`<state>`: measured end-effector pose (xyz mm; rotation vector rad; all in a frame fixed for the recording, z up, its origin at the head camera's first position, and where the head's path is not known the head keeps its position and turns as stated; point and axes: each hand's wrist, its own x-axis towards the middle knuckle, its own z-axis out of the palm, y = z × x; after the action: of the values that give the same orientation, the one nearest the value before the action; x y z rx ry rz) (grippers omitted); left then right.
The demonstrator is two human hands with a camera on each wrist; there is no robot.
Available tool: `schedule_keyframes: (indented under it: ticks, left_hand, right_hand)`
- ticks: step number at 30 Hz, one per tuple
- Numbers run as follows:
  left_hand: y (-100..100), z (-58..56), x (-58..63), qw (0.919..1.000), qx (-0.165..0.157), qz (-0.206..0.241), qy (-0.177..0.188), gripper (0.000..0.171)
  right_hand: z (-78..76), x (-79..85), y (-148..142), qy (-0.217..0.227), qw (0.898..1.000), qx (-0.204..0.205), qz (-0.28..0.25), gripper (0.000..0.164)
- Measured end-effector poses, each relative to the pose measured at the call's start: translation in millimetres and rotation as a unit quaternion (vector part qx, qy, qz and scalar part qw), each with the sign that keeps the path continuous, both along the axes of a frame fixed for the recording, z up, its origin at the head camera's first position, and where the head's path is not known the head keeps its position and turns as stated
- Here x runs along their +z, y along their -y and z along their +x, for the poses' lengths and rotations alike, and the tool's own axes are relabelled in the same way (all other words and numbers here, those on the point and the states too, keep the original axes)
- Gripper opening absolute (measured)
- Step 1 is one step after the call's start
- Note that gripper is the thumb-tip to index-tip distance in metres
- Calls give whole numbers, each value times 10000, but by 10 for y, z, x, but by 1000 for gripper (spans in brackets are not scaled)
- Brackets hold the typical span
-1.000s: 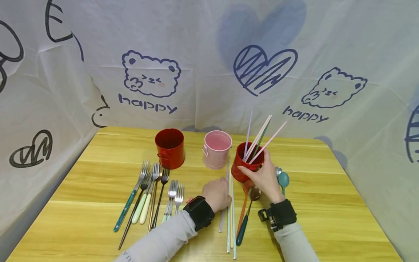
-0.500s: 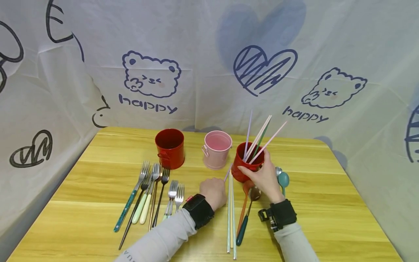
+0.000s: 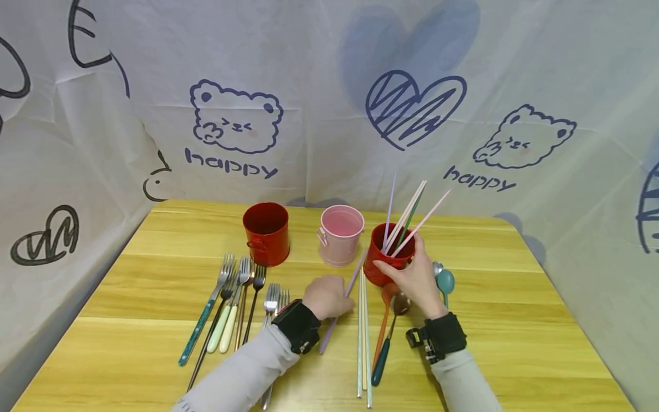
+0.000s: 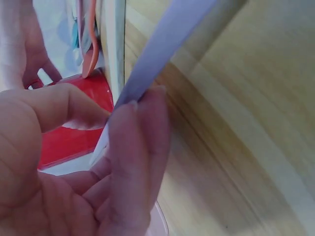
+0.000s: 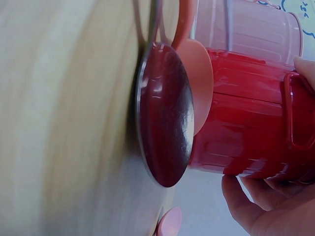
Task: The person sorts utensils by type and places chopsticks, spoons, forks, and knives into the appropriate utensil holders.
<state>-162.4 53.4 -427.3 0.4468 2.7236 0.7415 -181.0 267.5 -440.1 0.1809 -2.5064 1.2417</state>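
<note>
My left hand [image 3: 326,297] pinches a purple chopstick [image 4: 156,54] between thumb and fingertips, held slantwise just off the table's middle. Around the right-hand red bucket [image 3: 378,271] my right hand [image 3: 418,280] curls, thumb at the front of the rim and fingers on the far side. Inside that bucket lean several chopsticks [image 3: 409,220], purple, white, green and pink. Between the hands lie loose pale green and yellowish chopsticks [image 3: 364,343]. Beside them are an orange spoon [image 3: 383,326] and a spoon with a dark green handle [image 3: 381,360].
A second red bucket [image 3: 266,234] and a pink bucket [image 3: 341,237] stand toward the back. Several forks [image 3: 226,309] lie at the left, some partly under the left arm. A teal spoon [image 3: 445,282] lies right of the right hand. A printed cloth [image 3: 319,114] hangs behind the table.
My left hand has lifted the purple chopstick from beside the other loose ones and moved it left, tilting its upper end toward the right-hand red bucket. The right hand has stayed on that bucket.
</note>
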Motion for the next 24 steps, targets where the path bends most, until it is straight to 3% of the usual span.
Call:
schedule_keyframes:
  ticks: [4, 10, 16, 19, 24]
  left_hand:
    - [32, -27, -13, 9992, -33, 398, -39, 26]
    - [36, -60, 46, 9945, -80, 946, -451, 20]
    - [7, -100, 147, 9895, -159, 1131, -881, 16]
    - [-24, -136, 204, 9847, -238, 1151, -1285, 14]
    - [-68, -193, 308, 9700, -243, 1276, -2053, 14]
  right_hand:
    - [1, 2, -1, -4, 10000, -19, 16, 90]
    - [-5, -2, -3, -19, 10000, -17, 26, 90]
    - [-8, -11, -3, -36, 10000, -19, 27, 90]
    - [-10, -12, -3, -40, 10000, -19, 17, 90]
    - [-14, -12, -3, -23, 10000, -17, 32, 91]
